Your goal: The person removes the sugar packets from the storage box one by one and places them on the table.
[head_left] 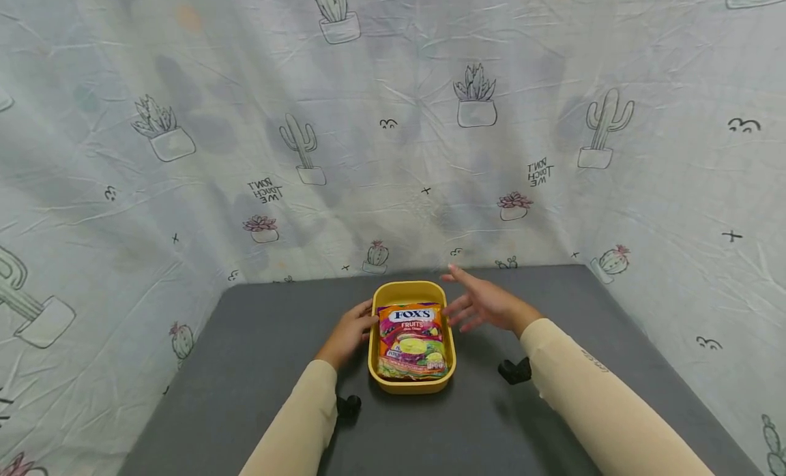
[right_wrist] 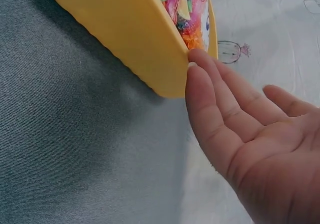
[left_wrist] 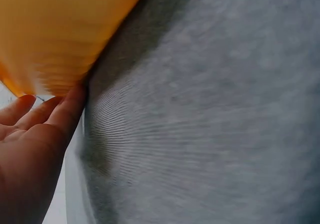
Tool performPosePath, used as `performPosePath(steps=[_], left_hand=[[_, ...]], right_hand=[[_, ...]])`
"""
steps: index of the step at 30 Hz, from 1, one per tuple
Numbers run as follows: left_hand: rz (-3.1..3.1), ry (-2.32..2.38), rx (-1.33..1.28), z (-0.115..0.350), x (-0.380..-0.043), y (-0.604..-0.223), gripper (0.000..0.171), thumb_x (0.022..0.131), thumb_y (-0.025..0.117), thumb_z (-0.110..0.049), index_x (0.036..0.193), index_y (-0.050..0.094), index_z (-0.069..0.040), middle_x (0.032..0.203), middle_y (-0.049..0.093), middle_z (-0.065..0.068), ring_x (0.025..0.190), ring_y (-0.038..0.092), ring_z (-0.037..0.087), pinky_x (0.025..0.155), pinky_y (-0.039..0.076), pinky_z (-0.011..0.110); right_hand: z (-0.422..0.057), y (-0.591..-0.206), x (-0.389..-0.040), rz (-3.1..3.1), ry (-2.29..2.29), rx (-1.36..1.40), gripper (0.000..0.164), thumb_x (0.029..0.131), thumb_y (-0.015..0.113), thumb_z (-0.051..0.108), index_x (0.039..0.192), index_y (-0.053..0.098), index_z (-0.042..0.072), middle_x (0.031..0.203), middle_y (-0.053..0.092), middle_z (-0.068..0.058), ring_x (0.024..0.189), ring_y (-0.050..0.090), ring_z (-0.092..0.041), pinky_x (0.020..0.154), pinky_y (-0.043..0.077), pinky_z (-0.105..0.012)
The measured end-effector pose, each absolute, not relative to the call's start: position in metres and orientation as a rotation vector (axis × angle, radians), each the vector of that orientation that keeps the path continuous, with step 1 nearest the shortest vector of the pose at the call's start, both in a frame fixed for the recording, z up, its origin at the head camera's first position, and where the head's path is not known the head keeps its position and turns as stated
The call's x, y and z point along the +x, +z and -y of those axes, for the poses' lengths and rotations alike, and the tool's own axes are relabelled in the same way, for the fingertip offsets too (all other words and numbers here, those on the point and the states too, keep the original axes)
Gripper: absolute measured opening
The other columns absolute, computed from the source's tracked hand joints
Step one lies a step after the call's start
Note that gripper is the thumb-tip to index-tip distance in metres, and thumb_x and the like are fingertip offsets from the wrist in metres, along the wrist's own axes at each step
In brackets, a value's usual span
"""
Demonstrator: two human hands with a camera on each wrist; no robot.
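In the head view a yellow rectangular tub (head_left: 413, 387) stands on the dark grey table. An orange and purple bag of Fox's Fruits candy (head_left: 413, 343) lies in it, label up. My left hand (head_left: 350, 334) is at the tub's left side, fingers fairly straight; the left wrist view shows the fingertips (left_wrist: 75, 97) against the yellow wall (left_wrist: 60, 34). On the other side, my right hand (head_left: 485, 304) has its fingers extended and spread, thumb raised. Its fingertips (right_wrist: 200, 82) come right at the tub's rim in the right wrist view, with nothing held.
Grey table surface (head_left: 276, 353) surrounds the tub. Behind and beside the table hangs a pale curtain (head_left: 393, 155) printed with cacti and potted plants. A small black device (head_left: 514, 372) sits at the right wrist, and another black device (head_left: 348, 406) at the left.
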State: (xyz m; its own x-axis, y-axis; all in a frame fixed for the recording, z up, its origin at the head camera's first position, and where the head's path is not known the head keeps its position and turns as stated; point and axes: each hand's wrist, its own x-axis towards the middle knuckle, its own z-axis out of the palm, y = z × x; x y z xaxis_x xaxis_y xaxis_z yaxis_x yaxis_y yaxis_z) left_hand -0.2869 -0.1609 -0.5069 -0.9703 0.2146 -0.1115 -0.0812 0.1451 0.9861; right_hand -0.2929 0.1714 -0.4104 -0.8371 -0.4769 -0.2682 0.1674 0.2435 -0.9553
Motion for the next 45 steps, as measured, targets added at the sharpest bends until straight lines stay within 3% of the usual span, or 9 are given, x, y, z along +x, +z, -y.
performPosePath(steps=[6, 13, 15, 17, 21, 27, 33, 41, 45], left_hand=[[-2.113, 1.988, 0.163, 0.161, -0.283, -0.512, 0.065, 0.111, 0.058, -0.015, 0.170, 0.034, -0.003, 0.167, 0.043, 0.022, 0.149, 0.046, 0.038, 0.116, 0.043, 0.058], [-2.075, 2.004, 0.161, 0.165, -0.282, -0.516, 0.066, 0.112, 0.060, -0.018, 0.171, 0.035, -0.008, 0.168, 0.043, 0.019, 0.150, 0.046, 0.037, 0.117, 0.041, 0.059], [-2.077, 2.001, 0.158, 0.165, -0.282, -0.516, 0.065, 0.111, 0.061, -0.018, 0.171, 0.036, -0.008, 0.168, 0.044, 0.018, 0.149, 0.048, 0.037, 0.116, 0.041, 0.059], [-2.074, 2.005, 0.149, 0.166, -0.282, -0.516, 0.065, 0.111, 0.061, -0.018, 0.171, 0.037, -0.009, 0.167, 0.045, 0.016, 0.148, 0.048, 0.036, 0.116, 0.041, 0.059], [-2.055, 2.039, 0.145, 0.165, -0.281, -0.518, 0.065, 0.111, 0.061, -0.018, 0.171, 0.038, -0.009, 0.167, 0.045, 0.017, 0.149, 0.048, 0.036, 0.117, 0.040, 0.059], [-2.045, 2.073, 0.142, 0.163, -0.279, -0.521, 0.063, 0.111, 0.062, -0.017, 0.170, 0.041, -0.009, 0.166, 0.047, 0.018, 0.148, 0.049, 0.038, 0.116, 0.041, 0.058], [-2.020, 2.115, 0.136, 0.163, -0.280, -0.521, 0.063, 0.109, 0.063, -0.014, 0.168, 0.043, -0.007, 0.165, 0.048, 0.019, 0.148, 0.049, 0.038, 0.117, 0.041, 0.058], [-2.002, 2.129, 0.127, 0.163, -0.281, -0.524, 0.063, 0.109, 0.063, -0.014, 0.169, 0.043, -0.009, 0.164, 0.048, 0.019, 0.146, 0.051, 0.038, 0.116, 0.042, 0.057], [-2.007, 2.123, 0.114, 0.162, -0.279, -0.521, 0.063, 0.110, 0.062, -0.015, 0.169, 0.041, -0.008, 0.164, 0.047, 0.021, 0.144, 0.053, 0.039, 0.114, 0.045, 0.055]], right_hand=[[-0.166, -0.405, -0.287, -2.063, -1.488, -0.243, 0.105, 0.098, 0.043, 0.088, 0.173, 0.032, 0.015, 0.124, 0.075, -0.023, 0.109, 0.072, -0.044, 0.090, 0.061, -0.054], [-0.153, -0.400, -0.280, -2.131, -1.336, -0.254, 0.102, 0.098, 0.048, 0.086, 0.172, 0.033, 0.018, 0.131, 0.073, -0.018, 0.100, 0.076, -0.038, 0.102, 0.051, -0.067], [-0.149, -0.400, -0.278, -2.145, -1.309, -0.258, 0.101, 0.098, 0.049, 0.085, 0.172, 0.033, 0.018, 0.133, 0.072, -0.018, 0.096, 0.076, -0.038, 0.097, 0.054, -0.063], [-0.146, -0.400, -0.277, -2.170, -1.272, -0.255, 0.101, 0.096, 0.051, 0.086, 0.171, 0.036, 0.019, 0.133, 0.071, -0.017, 0.091, 0.076, -0.042, 0.080, 0.058, -0.048], [-0.136, -0.398, -0.274, -2.222, -1.186, -0.254, 0.100, 0.095, 0.054, 0.087, 0.167, 0.044, 0.018, 0.138, 0.067, -0.016, 0.089, 0.075, -0.046, 0.053, 0.046, -0.031], [-0.116, -0.393, -0.263, -2.362, -1.087, -0.252, 0.092, 0.098, 0.059, 0.079, 0.165, 0.049, 0.016, 0.148, 0.058, -0.018, 0.109, 0.069, -0.035, 0.066, 0.066, -0.048], [-0.103, -0.391, -0.260, -2.437, -0.986, -0.246, 0.093, 0.096, 0.060, 0.081, 0.166, 0.049, 0.020, 0.151, 0.054, -0.021, 0.097, 0.073, -0.033, 0.064, 0.065, -0.046], [-0.113, -0.407, -0.266, -2.282, -1.119, -0.296, 0.086, 0.100, 0.049, 0.082, 0.163, 0.053, 0.023, 0.115, 0.067, -0.015, 0.066, 0.070, -0.035, 0.048, 0.051, -0.033], [-0.119, -0.407, -0.267, -2.288, -1.186, -0.291, 0.086, 0.103, 0.047, 0.079, 0.164, 0.050, 0.018, 0.107, 0.068, -0.018, 0.074, 0.070, -0.035, 0.056, 0.054, -0.035]])
